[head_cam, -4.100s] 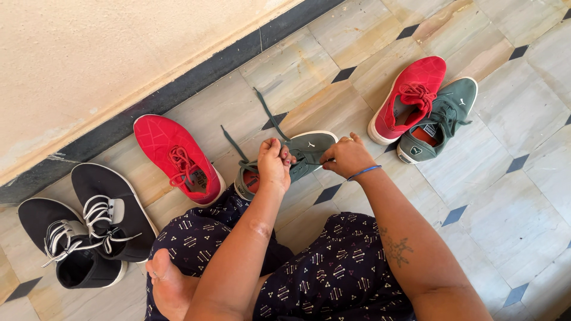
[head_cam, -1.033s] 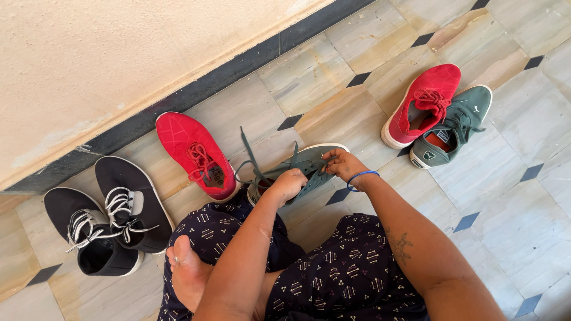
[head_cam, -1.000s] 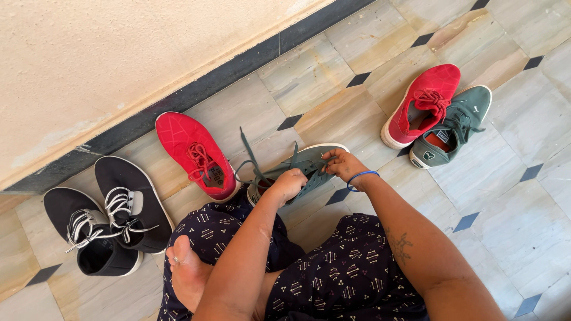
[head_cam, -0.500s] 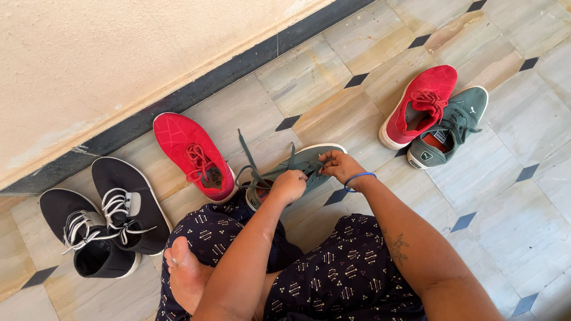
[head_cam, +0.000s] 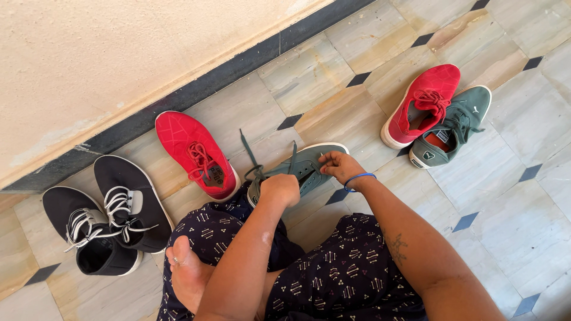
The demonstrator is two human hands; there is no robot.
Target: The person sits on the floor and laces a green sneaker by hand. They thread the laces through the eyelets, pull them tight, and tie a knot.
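Note:
A grey-green sneaker with a white sole lies on the tiled floor in front of my crossed legs, toe pointing away. My left hand is closed over its heel end, pinching the grey laces, whose ends trail toward the wall. My right hand, with a blue band at the wrist, pinches the laces at the shoe's tongue. The shoe's opening is hidden under my left hand.
A red sneaker lies just left of the grey one. Two black sneakers with white laces sit further left. Another red sneaker and a grey-green one lie together at the right. A wall with a dark skirting runs behind.
My left hand has dropped from a raised pull down onto the shoe's heel end, and the laces now lie shorter and closer to the shoe. My right hand stays at the tongue.

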